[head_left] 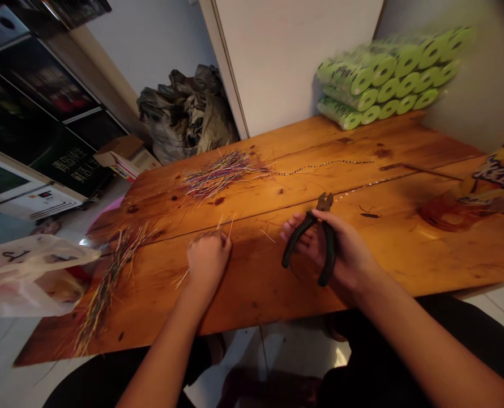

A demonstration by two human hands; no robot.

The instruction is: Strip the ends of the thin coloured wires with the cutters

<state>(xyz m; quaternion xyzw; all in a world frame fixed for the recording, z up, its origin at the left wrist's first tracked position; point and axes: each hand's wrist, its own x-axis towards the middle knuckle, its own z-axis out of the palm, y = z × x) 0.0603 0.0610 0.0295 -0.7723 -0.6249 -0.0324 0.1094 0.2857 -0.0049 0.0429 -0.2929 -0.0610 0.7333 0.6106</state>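
My left hand is closed around a few thin wires, whose ends stick out above and below the fist, low over the wooden table. My right hand holds black-handled pliers with the handles spread and the jaws pointing away from me. A pile of colourful wires lies beyond my left hand. Another long bundle of wires rests near the table's left end. Small loose wire pieces are scattered between my hands.
The wooden table has a white plastic bag at its left end. Green rolls are stacked at the back right. On the right stand a yellow package and a reddish container. A strip with dark marks crosses the back.
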